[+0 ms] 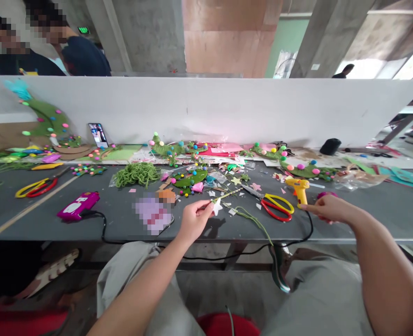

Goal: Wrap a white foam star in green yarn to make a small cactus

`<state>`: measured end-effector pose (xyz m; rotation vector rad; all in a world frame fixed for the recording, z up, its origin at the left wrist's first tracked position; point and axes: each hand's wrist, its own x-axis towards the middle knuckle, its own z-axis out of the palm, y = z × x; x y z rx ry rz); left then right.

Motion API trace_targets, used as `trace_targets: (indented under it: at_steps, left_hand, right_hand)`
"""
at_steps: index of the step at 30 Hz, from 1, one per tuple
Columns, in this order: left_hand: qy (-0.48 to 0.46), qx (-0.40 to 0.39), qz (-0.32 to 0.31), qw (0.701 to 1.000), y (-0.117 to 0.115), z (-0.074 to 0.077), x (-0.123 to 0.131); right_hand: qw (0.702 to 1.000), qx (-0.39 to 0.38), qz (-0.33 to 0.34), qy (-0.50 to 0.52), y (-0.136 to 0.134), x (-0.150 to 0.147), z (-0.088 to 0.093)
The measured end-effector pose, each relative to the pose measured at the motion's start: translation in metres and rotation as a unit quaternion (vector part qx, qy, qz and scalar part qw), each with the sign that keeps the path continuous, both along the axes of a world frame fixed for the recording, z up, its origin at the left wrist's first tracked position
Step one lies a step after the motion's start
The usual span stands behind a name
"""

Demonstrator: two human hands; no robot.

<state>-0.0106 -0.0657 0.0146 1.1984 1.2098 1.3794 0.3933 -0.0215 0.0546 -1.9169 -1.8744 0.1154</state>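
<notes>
The white star point(217, 206) is at the fingertips of the left hand point(196, 217), above the front part of the grey table point(119, 217). Thumb and forefinger pinch together beside it, and a thin stick point(232, 192) points away from the same fingertips (whether the two are joined, I cannot tell). The star looks flat and very light, likely card or thin foam, so it should weigh almost nothing but crease or bend if squeezed hard. A soft pinch near one point, leaving the broad face free, seems the best hold. The stick looks light too and probably snaps if bent; hold it near its end.

The right hand point(334, 207) reaches out with its forefinger extended to the foot of the yellow glue gun point(298, 188), seemingly touching it. Its other fingers curl by a purple object point(327, 194), mostly hidden; I cannot tell whether they grip it. The glue gun looks like hard plastic, stiff and heavier than the star, with a cable point(312, 228) that may drag at it. The handle is the place to take it, well clear of the nozzle, which could be hot.

Scissors point(279, 208) lie between the hands with their blades apart, and green yarn point(253, 217), soft and limp by its look, trails towards the table's front edge.
</notes>
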Motion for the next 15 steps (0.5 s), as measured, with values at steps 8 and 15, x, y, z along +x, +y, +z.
trace_targets:
  at_steps: [8, 15]
  left_hand:
    - [-0.003, 0.022, 0.008, 1.000, 0.001, 0.004, -0.001]
    - [-0.034, 0.021, -0.005, 0.999, 0.007, 0.002, 0.016]
  right_hand:
    - [0.946, -0.105, 0.248, 0.181, -0.010, -0.109, 0.001]
    - [0.895, -0.090, 0.280, 0.335, -0.003, -0.191, -0.016]
